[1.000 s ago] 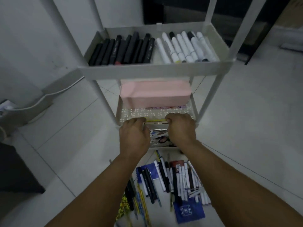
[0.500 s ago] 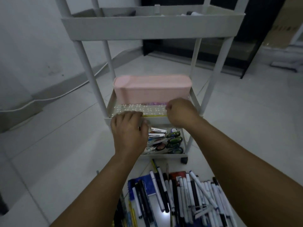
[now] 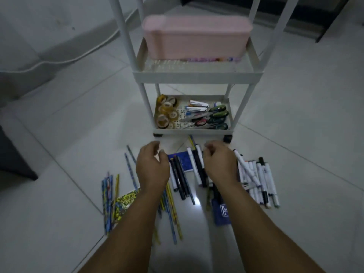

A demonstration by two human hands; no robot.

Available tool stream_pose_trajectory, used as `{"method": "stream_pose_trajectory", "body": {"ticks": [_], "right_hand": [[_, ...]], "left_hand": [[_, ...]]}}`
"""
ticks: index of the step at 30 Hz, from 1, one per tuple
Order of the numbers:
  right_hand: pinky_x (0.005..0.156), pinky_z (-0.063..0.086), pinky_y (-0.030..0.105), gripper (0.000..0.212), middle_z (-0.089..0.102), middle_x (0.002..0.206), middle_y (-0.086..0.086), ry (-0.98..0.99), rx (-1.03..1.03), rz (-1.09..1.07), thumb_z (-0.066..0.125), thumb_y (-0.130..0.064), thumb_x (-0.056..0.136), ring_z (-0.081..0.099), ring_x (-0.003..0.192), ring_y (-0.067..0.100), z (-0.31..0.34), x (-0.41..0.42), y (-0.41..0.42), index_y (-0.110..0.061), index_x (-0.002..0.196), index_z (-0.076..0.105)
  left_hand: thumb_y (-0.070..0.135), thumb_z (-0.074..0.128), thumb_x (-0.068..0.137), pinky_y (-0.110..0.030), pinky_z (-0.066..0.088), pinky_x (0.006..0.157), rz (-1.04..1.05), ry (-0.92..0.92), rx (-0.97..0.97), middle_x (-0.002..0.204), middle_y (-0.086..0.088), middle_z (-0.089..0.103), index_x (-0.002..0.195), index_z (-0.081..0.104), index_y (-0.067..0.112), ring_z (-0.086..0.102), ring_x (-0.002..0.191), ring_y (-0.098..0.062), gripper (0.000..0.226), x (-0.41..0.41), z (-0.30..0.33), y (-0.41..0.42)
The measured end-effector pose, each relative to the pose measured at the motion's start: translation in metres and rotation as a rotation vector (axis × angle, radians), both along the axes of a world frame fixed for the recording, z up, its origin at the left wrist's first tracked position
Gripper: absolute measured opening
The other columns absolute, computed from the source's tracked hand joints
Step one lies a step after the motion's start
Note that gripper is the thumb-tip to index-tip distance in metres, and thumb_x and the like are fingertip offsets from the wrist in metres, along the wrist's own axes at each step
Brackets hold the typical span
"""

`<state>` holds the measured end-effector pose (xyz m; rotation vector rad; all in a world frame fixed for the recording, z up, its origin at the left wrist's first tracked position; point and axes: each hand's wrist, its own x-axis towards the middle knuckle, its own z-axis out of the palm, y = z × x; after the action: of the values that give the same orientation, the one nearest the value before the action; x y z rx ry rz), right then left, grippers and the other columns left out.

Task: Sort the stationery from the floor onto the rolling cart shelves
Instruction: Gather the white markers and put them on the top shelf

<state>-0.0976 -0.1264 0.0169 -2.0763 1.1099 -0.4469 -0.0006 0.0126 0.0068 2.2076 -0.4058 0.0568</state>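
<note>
A white rolling cart (image 3: 197, 77) stands ahead on the tiled floor. Its middle shelf carries a pink box (image 3: 197, 36). The bottom shelf (image 3: 194, 132) holds tape rolls (image 3: 166, 113), staplers and scissors (image 3: 217, 118). Stationery lies on the floor before the cart: black markers (image 3: 180, 174), white markers (image 3: 260, 176), patterned pencils (image 3: 109, 198) and a blue notebook (image 3: 183, 158). My left hand (image 3: 152, 167) and my right hand (image 3: 220, 163) hover over this pile with loosely curled fingers, holding nothing.
A second blue booklet (image 3: 221, 210) lies near my right forearm. A white cable (image 3: 65, 60) runs along the wall at the left. A dark object (image 3: 13, 158) sits at the left edge. Open floor tiles lie on both sides of the cart.
Both hands left the middle shelf's front and dropped to the floor pile. The view tilted down, so the top shelf with its markers is out of sight.
</note>
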Motion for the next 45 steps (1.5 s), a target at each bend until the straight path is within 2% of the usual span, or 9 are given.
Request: {"method": "stream_pose_trajectory", "body": {"ticks": [6, 11, 14, 20, 22, 28, 32, 38, 45], "right_hand": [[0.062, 0.038, 0.023, 0.021, 0.07, 0.099, 0.007, 0.269, 0.026, 0.074, 0.053, -0.015, 0.092, 0.064, 0.089, 0.026, -0.06, -0.009, 0.031, -0.017, 0.104, 0.07], [0.076, 0.048, 0.037, 0.027, 0.062, 0.108, 0.014, 0.291, -0.075, -0.004, 0.059, -0.018, 0.088, 0.056, 0.099, 0.033, -0.075, -0.017, 0.021, -0.012, 0.113, 0.067], [0.085, 0.047, 0.041, 0.042, 0.056, 0.12, 0.014, 0.336, -0.067, -0.01, 0.062, -0.032, 0.089, 0.052, 0.109, 0.033, -0.076, -0.016, 0.015, -0.012, 0.126, 0.058], [0.087, 0.046, 0.041, 0.058, 0.054, 0.121, 0.013, 0.419, -0.106, 0.049, 0.061, -0.052, 0.085, 0.049, 0.113, 0.031, -0.085, -0.004, 0.011, -0.01, 0.125, 0.055], [0.088, 0.044, 0.04, 0.056, 0.053, 0.122, 0.014, 0.406, -0.114, -0.002, 0.058, -0.052, 0.088, 0.048, 0.113, 0.031, -0.085, -0.002, 0.011, -0.009, 0.124, 0.054], [0.091, 0.044, 0.038, 0.053, 0.048, 0.127, 0.017, 0.428, -0.102, -0.073, 0.06, -0.037, 0.091, 0.046, 0.115, 0.03, -0.086, -0.007, 0.011, -0.003, 0.13, 0.048], [0.091, 0.043, 0.035, 0.045, 0.051, 0.123, 0.018, 0.441, -0.075, -0.039, 0.061, -0.029, 0.091, 0.049, 0.113, 0.03, -0.088, -0.009, 0.002, -0.001, 0.125, 0.051], [0.081, 0.048, 0.036, 0.03, 0.056, 0.116, 0.018, 0.437, -0.052, -0.039, 0.055, -0.013, 0.092, 0.058, 0.103, 0.03, -0.089, -0.004, -0.006, 0.0, 0.119, 0.053], [0.075, 0.051, 0.035, 0.027, 0.063, 0.103, 0.015, 0.348, 0.016, -0.01, 0.059, -0.025, 0.092, 0.062, 0.091, 0.027, -0.095, -0.012, -0.009, -0.002, 0.107, 0.061]], "left_hand": [[0.013, 0.052, 0.095, -0.027, 0.043, 0.085, -0.034, 0.389, 0.233, 0.123, -0.016, 0.063, 0.123, 0.061, 0.008, 0.06, 0.107, -0.033, 0.03, -0.024, -0.045, 0.03], [0.014, 0.058, 0.092, -0.02, 0.034, 0.072, -0.075, 0.453, 0.244, 0.096, -0.013, 0.064, 0.108, 0.063, 0.004, 0.058, 0.088, -0.025, 0.019, -0.03, -0.057, 0.013], [0.016, 0.063, 0.09, -0.022, 0.034, 0.067, -0.034, 0.471, 0.246, 0.086, -0.008, 0.057, 0.093, 0.058, 0.006, 0.055, 0.081, -0.022, 0.011, -0.03, -0.061, -0.001], [0.014, 0.066, 0.089, -0.021, 0.036, 0.071, 0.002, 0.503, 0.234, 0.107, -0.015, 0.065, 0.115, 0.059, 0.0, 0.061, 0.096, -0.027, 0.03, -0.029, -0.065, -0.01], [0.014, 0.067, 0.089, -0.019, 0.039, 0.071, 0.038, 0.537, 0.212, 0.108, -0.015, 0.066, 0.117, 0.059, 0.001, 0.062, 0.094, -0.027, 0.032, -0.026, -0.066, -0.011], [0.012, 0.054, 0.088, -0.024, 0.025, 0.046, 0.113, 0.464, 0.081, 0.074, -0.015, 0.054, 0.069, 0.048, 0.008, 0.049, 0.059, -0.023, 0.02, -0.019, -0.066, -0.028], [0.019, 0.048, 0.095, -0.027, 0.03, 0.049, 0.049, 0.523, 0.046, 0.067, -0.003, 0.048, 0.072, 0.045, 0.014, 0.045, 0.059, -0.018, 0.024, -0.022, -0.057, -0.048], [0.013, 0.047, 0.094, -0.029, 0.039, 0.063, -0.041, 0.622, 0.136, 0.1, -0.017, 0.059, 0.112, 0.056, 0.0, 0.056, 0.085, -0.029, 0.024, -0.022, -0.067, -0.062], [0.026, 0.072, 0.083, -0.026, 0.03, 0.048, -0.175, 0.447, 0.323, 0.07, -0.002, 0.046, 0.077, 0.047, 0.009, 0.048, 0.067, -0.019, 0.03, -0.027, -0.069, -0.078]]}}
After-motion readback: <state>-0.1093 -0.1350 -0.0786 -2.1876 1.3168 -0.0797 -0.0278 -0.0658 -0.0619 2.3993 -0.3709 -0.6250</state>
